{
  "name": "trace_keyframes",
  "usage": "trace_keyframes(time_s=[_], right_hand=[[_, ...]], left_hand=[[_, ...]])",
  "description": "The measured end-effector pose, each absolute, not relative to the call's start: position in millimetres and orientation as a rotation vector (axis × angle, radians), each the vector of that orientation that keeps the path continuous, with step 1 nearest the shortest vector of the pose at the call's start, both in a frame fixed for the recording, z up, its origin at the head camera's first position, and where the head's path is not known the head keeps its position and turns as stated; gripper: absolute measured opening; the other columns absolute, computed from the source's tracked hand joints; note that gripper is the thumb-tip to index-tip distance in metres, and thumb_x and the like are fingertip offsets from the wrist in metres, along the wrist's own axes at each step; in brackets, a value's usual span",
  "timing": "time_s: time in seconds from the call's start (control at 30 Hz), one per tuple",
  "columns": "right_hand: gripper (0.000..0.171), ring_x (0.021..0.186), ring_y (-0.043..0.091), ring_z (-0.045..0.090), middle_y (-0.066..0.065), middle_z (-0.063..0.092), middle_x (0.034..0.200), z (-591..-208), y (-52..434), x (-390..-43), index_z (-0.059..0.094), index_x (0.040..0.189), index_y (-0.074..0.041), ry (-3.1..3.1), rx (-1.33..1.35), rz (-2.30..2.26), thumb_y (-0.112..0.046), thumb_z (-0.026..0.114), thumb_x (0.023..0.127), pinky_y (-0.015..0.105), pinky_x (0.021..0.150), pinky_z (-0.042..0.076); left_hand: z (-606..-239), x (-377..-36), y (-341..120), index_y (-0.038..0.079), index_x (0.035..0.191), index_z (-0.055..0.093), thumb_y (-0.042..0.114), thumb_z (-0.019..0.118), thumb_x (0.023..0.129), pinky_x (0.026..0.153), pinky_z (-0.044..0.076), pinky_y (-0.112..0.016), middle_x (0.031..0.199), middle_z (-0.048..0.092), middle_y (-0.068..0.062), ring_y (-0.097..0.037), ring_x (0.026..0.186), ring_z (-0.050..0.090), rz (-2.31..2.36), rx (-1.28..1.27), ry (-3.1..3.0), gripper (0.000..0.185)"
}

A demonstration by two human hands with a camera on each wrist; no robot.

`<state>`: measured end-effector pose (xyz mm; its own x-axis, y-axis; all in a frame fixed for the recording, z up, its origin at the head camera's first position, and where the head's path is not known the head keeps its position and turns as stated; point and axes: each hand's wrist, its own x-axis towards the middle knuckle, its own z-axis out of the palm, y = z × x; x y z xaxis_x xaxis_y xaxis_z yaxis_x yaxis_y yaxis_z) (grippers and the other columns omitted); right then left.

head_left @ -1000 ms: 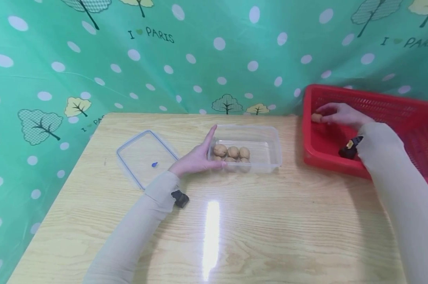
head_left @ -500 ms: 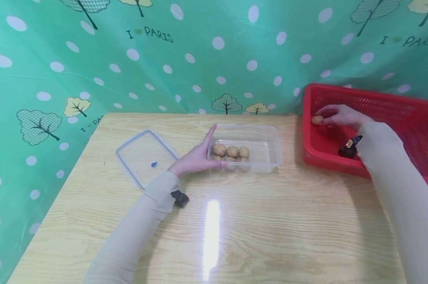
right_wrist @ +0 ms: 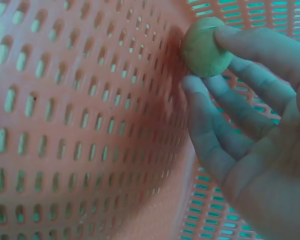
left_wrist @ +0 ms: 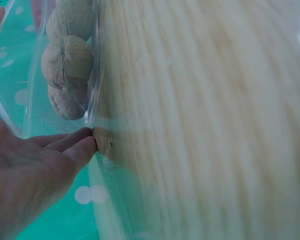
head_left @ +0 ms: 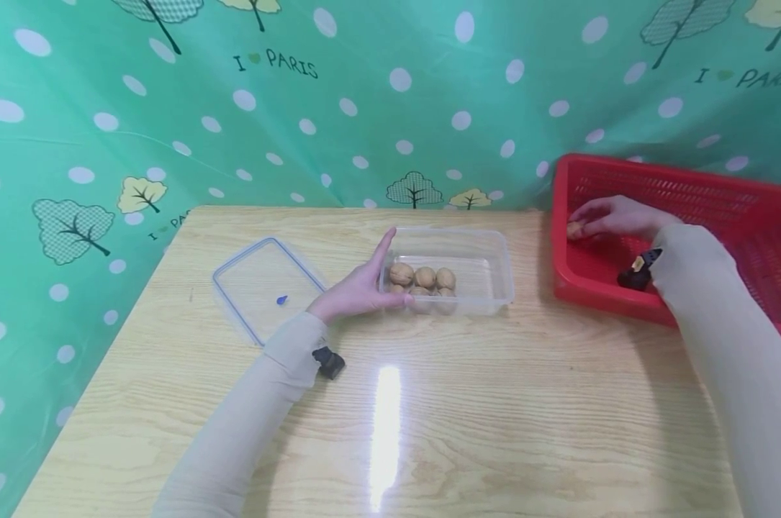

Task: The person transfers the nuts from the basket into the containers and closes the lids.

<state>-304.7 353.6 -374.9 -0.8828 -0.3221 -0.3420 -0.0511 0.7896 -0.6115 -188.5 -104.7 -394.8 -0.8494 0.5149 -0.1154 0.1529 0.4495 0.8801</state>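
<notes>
Inside the red basket point(head_left: 561, 266), my right hand point(head_left: 623, 216) pinches a walnut point(right_wrist: 205, 47) between thumb and fingers, close to the basket's left wall. My left hand point(head_left: 354, 291) is spread against the left end of a clear plastic container point(head_left: 487, 302), its fingers mostly straight and touching the outside. Several walnuts point(head_left: 425, 276) sit in the left half of that container. Up close in the left wrist view, the left fingertips point(left_wrist: 85, 145) meet the container's lower edge at the table. Part of the basket's inside is hidden by my right forearm.
A clear lid point(head_left: 254, 288) with a blue seal lies left of the container, partly under my left arm. The wooden table point(head_left: 494, 417) ends at a green patterned cloth point(head_left: 338, 129) behind. High perforated walls point(right_wrist: 90, 110) surround my right hand.
My right hand has shifted slightly toward the near side along the basket's left wall, with the walnut moving along. The left hand and the container stay in place.
</notes>
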Motion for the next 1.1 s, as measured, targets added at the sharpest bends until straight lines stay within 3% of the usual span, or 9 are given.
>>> trace_keyframes(time_s=[0.27,0.7,1.1], right_hand=[[0.061,0.103,0.032,0.057,0.018,0.058,0.123,-369.6,354.8,-303.6,0.05,0.136,0.001,2.59,-0.271,-0.865,-0.019,0.076,0.085,0.039,0.084,0.052],[0.06,0.106,0.025,0.05,0.011,0.051,0.127,-347.2,349.0,-296.0,0.046,0.14,-0.005,2.596,-0.265,-0.957,-0.021,0.072,0.088,0.035,0.081,0.054],[0.064,0.115,0.026,0.04,0.006,0.045,0.133,-317.9,340.8,-276.9,0.043,0.143,-0.018,2.592,-0.197,-0.966,-0.04,0.069,0.089,0.039,0.083,0.051]], left_hand=[[-418.1,-198.9,-108.0,0.042,0.15,-0.016,0.03,0.081,0.079,0.111,0.026,-0.048,0.157,0.014,-0.022,-0.038,0.139,0.026,1.349,0.573,2.375,0.121],[-416.6,-196.9,-107.6,0.041,0.15,-0.017,0.03,0.08,0.081,0.109,0.029,-0.049,0.156,0.016,-0.024,-0.041,0.137,0.027,1.335,0.59,2.384,0.12],[-414.8,-195.3,-108.3,0.043,0.152,-0.01,0.031,0.081,0.079,0.11,0.025,-0.053,0.159,0.009,-0.019,-0.041,0.139,0.023,1.359,0.551,2.384,0.117]])
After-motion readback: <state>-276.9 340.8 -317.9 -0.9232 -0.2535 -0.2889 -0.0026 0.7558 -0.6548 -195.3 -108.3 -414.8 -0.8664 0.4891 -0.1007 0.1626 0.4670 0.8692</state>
